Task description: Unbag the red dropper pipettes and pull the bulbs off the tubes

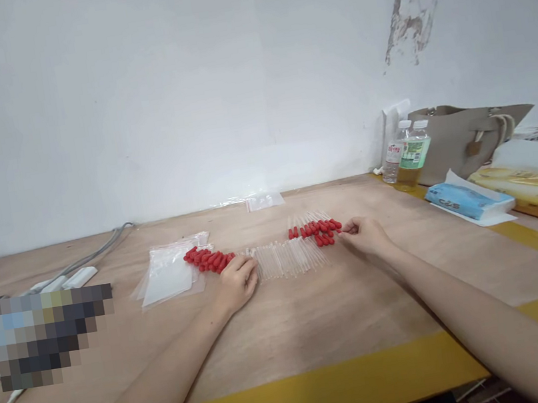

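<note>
A row of thin clear tubes [285, 258] lies side by side on the wooden table. My left hand [240, 278] rests at the row's left end, fingers curled together; what is in them, if anything, is hidden. Beside it lies a heap of red rubber bulbs [207, 258]. Behind the row's right end is a group of red-bulbed droppers [320, 226], thin clear stems pointing to the wall. My right hand [366, 235] is at this group's right side, thumb and fingertips pinched on a red rubber bulb [339, 231].
Clear plastic bags [166, 275] lie left of the loose bulbs. Cables and a power strip [81, 277] are at far left. On the right stand two bottles [412, 152], a grey bag [462, 139] and tissue packs [469, 198]. Yellow tape [326, 381] edges the table.
</note>
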Demonstrator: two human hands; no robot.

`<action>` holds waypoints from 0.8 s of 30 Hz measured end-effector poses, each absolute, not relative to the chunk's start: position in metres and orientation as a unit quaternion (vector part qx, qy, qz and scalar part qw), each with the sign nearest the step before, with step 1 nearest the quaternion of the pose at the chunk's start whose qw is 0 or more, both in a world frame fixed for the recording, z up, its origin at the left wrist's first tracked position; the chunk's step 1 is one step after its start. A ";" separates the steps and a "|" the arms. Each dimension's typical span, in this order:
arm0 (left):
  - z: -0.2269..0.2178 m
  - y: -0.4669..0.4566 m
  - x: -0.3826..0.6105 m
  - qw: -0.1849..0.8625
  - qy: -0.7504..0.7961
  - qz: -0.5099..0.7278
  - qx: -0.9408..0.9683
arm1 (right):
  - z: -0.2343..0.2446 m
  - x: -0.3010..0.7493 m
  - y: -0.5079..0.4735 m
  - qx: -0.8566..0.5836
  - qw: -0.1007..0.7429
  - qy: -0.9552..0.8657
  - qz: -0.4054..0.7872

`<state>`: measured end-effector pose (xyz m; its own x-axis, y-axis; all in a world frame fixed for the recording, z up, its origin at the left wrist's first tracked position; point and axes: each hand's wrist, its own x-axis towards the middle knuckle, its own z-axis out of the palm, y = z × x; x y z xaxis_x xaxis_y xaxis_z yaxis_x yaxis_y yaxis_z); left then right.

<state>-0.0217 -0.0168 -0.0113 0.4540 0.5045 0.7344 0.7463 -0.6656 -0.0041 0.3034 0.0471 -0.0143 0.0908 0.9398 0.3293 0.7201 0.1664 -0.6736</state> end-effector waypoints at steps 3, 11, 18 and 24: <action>-0.011 -0.018 -0.018 0.134 -0.370 -0.374 -0.840 | -0.017 0.303 0.050 -0.637 0.379 -0.654 0.149; -0.010 -0.022 -0.017 0.122 -0.374 -0.365 -0.844 | -0.019 0.298 0.052 -0.617 0.368 -0.678 0.154; -0.009 -0.026 -0.021 0.133 -0.368 -0.363 -0.846 | -0.030 0.310 0.064 -0.609 0.375 -0.677 0.174; -0.004 -0.030 -0.021 0.151 -0.376 -0.345 -0.846 | -0.033 0.313 0.067 -0.613 0.387 -0.667 0.171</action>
<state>-0.0213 -0.0300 -0.0040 0.4783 0.5327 0.6982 0.7412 -0.6712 0.0043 0.3125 0.0673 -0.0334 0.0522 0.9505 0.3062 0.6851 0.1890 -0.7035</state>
